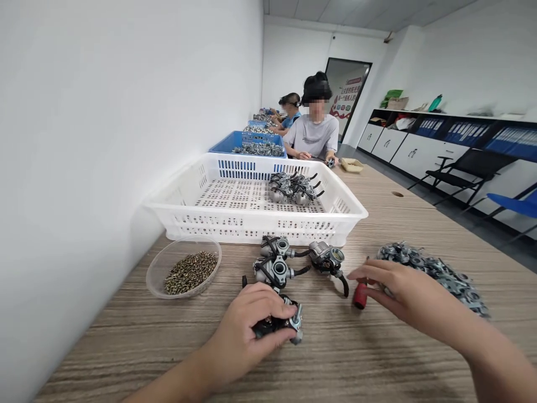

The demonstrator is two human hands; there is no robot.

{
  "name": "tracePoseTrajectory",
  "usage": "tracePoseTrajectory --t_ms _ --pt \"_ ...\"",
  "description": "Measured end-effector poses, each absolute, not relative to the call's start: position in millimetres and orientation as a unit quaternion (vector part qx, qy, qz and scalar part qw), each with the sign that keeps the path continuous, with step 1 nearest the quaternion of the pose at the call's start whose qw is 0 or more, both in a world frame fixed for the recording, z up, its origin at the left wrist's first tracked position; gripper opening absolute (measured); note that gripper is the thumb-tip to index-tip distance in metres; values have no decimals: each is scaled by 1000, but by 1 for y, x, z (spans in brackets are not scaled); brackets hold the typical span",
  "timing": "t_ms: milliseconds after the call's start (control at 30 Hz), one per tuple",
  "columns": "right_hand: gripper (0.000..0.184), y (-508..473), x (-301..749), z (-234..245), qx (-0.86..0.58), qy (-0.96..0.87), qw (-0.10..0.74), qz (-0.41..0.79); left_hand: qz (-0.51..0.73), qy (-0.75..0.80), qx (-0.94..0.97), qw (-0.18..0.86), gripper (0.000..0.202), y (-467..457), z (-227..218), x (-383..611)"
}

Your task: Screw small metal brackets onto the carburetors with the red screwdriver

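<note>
My left hand point(255, 322) is closed around a carburetor point(295, 324) low over the table's front, its metal flange showing past my fingertips. A screwdriver with a red handle point(359, 295) is at my right hand point(392, 285), whose stretched fingers reach across its shaft. The thumb is close beside the handle; whether it touches I cannot tell. Two more carburetors with black hoses, one point(277, 271) in front of the other point(275, 246), lie just beyond my left hand. Another carburetor point(327, 256) lies to their right, its hose pointing toward my right hand.
Small brass-coloured screws fill part of a clear round bowl point(153, 274) at left. A white basket point(260, 221) holding several carburetors stands behind. Loose metal parts point(436, 274) are piled at right. Across the table sits a co-worker point(314, 134), beside a blue crate point(226, 143); another person sits beyond.
</note>
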State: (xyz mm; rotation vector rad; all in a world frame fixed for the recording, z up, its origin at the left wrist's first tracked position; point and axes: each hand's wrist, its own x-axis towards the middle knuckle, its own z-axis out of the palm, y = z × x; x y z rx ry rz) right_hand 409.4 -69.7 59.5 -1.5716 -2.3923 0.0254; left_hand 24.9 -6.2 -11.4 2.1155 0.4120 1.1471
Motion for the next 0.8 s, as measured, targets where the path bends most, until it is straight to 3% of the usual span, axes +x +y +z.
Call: tracePoseTrajectory --t_ms 200,400,533,567,633,800 --pt "55 -97 435 25 -552 -832 45 -13 435 219 799 352 26 -9 -12 23" --pt "53 -91 427 4 -509 -852 44 -112 432 203 794 375 20 -7 -13 25" --pt "50 -90 414 28 -475 -868 43 -136 439 206 784 387 18 -7 -14 26" --pt "48 -92 409 40 -466 -871 53 -145 440 207 782 388 18 -7 -15 26" --pt "27 -98 393 73 -469 -860 124 -161 444 206 782 387 19 -8 -16 26" --pt "7 -100 331 158 -426 -832 352 -48 450 201 781 384 19 -8 -16 27"
